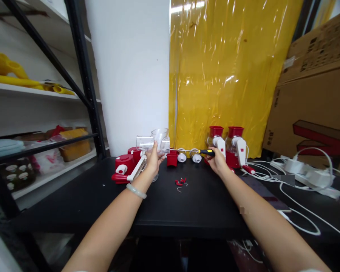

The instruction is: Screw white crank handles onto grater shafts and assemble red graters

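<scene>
While both bare forearms reach forward over the black table [170, 211], converging from the lower corners, the left hand [153, 161] is raised with its wrist nearly straight and its thumb pointing up along the near side of a clear plastic housing [145, 142]. Its fingers are closed around the lower part of that housing, which is lifted above the tabletop; how far they wrap behind is hidden. The right hand [217, 161] is turned inward, fingers curled closed on the black-and-yellow handle of a screwdriver [205, 152]. The slim metal shaft lies almost level, pointing left at the housing; whether the tip touches it, I cannot tell.

The housing is glassy and smooth, a sideways tube with a flared mouth on top. A pale, rounded bangle [136, 191] circles the left wrist. Beyond the left hand sit glossy red plastic parts [124, 163] and a straight white crank [137, 168]. Between the hands lie small red pieces [178, 182] and thin screws [179, 190]. Behind hangs a shiny, rippled yellow curtain [229, 75].
</scene>
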`<state>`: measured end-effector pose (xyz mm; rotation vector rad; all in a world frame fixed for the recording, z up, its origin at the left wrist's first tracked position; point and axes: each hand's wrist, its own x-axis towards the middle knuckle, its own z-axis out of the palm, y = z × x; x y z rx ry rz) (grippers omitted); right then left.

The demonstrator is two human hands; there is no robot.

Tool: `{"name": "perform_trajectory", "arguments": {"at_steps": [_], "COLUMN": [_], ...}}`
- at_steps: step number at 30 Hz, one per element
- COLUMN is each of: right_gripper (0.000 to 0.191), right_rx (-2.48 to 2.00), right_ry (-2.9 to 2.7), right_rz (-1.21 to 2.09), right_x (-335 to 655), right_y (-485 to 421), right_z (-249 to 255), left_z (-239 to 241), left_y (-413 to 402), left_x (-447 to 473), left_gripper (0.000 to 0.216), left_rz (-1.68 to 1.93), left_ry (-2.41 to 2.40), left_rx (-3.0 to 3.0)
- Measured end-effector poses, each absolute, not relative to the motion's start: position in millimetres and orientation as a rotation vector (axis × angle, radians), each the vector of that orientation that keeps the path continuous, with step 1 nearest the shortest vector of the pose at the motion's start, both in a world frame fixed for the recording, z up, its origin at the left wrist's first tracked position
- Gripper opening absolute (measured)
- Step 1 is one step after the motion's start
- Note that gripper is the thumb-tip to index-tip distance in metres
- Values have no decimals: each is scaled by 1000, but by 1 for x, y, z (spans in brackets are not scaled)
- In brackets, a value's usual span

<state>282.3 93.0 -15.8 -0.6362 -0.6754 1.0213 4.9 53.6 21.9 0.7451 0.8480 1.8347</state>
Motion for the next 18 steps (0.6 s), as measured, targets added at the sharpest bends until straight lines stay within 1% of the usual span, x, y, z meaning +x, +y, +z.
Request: {"name": "perform_trajectory", "arguments": {"at_steps": [4,6,8,11,13,15,18], "right_gripper": [15,16,29,50,54,51,34], "right_rx": [-561,-558,-612,-803,-893,-875,-739], "right_ry": [-651,-666,-674,-752,-837,-878,-814], "right_rz": [1039,1026,984,844,734,705,792], "right_x": [289,292,295,300,302,304,302], "right_y": [87,83,81,83,87,91,91], "right_z": [-17,-18,-19,-24,-27,-29,-25], "left_z": [22,21,20,18,17,17,15], "left_y": [48,46,45,47,49,52,55], "left_x": [8,11,13,13,11,10,10], "left_gripper": [49,50,51,43,39,38,36], "left_rz": [1802,1782,1777,1774,1774,1791,1817], "left_ry": [761,751,755,701,663,657,684], "left_rx": [773,774,754,730,726,725,731]}}
